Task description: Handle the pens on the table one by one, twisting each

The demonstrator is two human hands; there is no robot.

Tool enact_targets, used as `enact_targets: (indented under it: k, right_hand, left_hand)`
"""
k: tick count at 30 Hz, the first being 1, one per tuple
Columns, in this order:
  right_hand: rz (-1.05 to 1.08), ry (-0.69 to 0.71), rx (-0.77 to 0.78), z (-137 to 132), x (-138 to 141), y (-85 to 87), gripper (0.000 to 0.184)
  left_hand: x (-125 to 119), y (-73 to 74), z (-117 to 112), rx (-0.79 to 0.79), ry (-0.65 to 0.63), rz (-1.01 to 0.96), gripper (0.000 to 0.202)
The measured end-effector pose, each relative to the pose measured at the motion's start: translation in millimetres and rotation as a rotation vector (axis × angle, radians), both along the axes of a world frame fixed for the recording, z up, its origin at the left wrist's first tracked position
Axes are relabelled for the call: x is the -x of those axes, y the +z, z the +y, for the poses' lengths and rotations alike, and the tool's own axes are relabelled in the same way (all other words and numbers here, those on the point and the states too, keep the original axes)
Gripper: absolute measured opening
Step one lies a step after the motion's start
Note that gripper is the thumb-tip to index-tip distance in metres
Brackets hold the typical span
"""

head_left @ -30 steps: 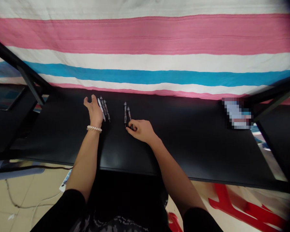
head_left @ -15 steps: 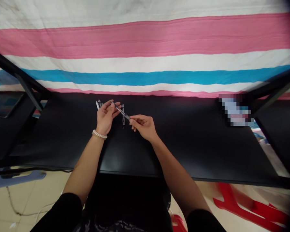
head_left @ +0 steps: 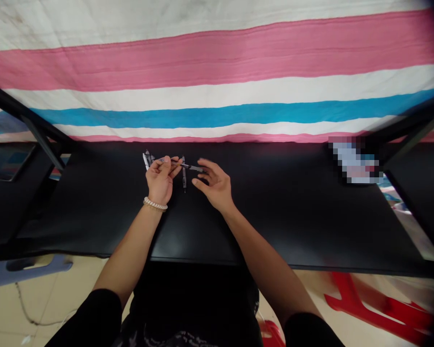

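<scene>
A slim dark pen (head_left: 192, 167) is pinched between the thumb and fingers of my left hand (head_left: 161, 179), its far end pointing right. My right hand (head_left: 216, 185) is beside that end, thumb and fingers spread apart; whether a fingertip touches the pen I cannot tell. Beneath the held pen, another pen (head_left: 184, 179) lies on the black table (head_left: 285, 207), pointing towards me. Just beyond my left hand lie a white pen (head_left: 145, 161) and a dark pen (head_left: 150, 156), partly hidden by the fingers.
A blurred-out object (head_left: 356, 161) lies at the table's right end. Black slanted metal bars (head_left: 45, 140) flank both sides. A striped cloth (head_left: 217, 58) hangs behind. Below are a red stool (head_left: 376, 308) and a blue-grey plastic piece (head_left: 29, 271).
My right hand's fingers have opened from their pinch on the pen. The pen has swung closer to level, staying in my left hand.
</scene>
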State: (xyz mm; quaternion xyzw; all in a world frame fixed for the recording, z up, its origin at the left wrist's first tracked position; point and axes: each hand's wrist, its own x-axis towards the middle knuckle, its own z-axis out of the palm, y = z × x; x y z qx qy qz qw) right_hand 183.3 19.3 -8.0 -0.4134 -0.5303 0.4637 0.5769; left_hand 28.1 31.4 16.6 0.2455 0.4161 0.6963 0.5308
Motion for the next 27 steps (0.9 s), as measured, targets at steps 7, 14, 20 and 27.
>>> enact_targets:
  k: [7,14,20,27]
  right_hand:
    - [0.002,0.014,0.057,4,-3,-2.4,0.033]
    - [0.03,0.039,0.054,5,-5,-1.9,0.039]
    - [0.018,0.02,0.123,4,-6,3.1,0.026]
    - [0.011,-0.066,0.087,0,-6,3.9,0.02]
  left_hand:
    - [3,-0.6,1,0.014,-0.03,-0.003,0.031]
    - [0,-0.2,-1,0.004,-0.041,-0.009,0.034]
    - [4,-2.4,3,0.012,0.011,0.008,0.03]
    - [15,-4.6,7,0.018,0.093,-0.033,0.03]
